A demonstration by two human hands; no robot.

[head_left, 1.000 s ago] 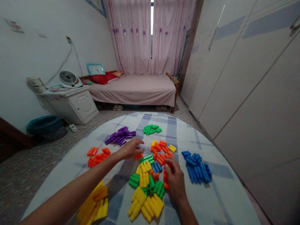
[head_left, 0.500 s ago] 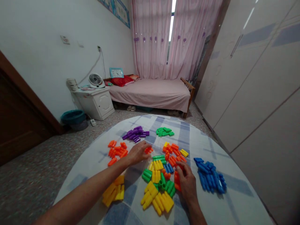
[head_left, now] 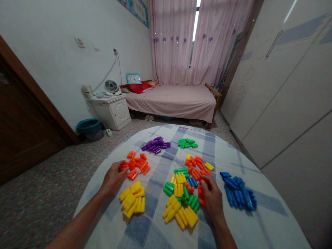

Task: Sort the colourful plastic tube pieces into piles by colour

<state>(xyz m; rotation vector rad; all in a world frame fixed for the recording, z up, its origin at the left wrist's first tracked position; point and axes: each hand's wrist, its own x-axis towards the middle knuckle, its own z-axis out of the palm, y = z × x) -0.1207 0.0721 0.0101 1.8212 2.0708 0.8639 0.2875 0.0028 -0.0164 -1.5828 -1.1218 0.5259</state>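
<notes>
My left hand [head_left: 113, 175] rests at the near left edge of a pile of orange plastic blocks [head_left: 137, 164], fingers curled against them; whether a block is inside them is hidden. My right hand [head_left: 211, 194] lies palm down on the right side of a mixed heap of yellow, green, orange and blue blocks [head_left: 183, 193], fingers bent over red-orange pieces [head_left: 200, 192]. A sorted yellow pile [head_left: 133, 200] sits just right of my left wrist. Sorted blue blocks [head_left: 238, 191] lie to the right of my right hand.
Purple blocks [head_left: 156, 144] and green blocks [head_left: 187, 143] lie at the far side of the round table with a checked cloth [head_left: 259, 214]. Beyond it stand a pink-covered bed [head_left: 173, 100], a white nightstand with a fan [head_left: 111, 110], and wardrobe doors [head_left: 285, 86] on the right.
My left hand has moved left from the middle of the mixed heap to the orange pile. My right hand has stayed on the heap. The camera has turned left.
</notes>
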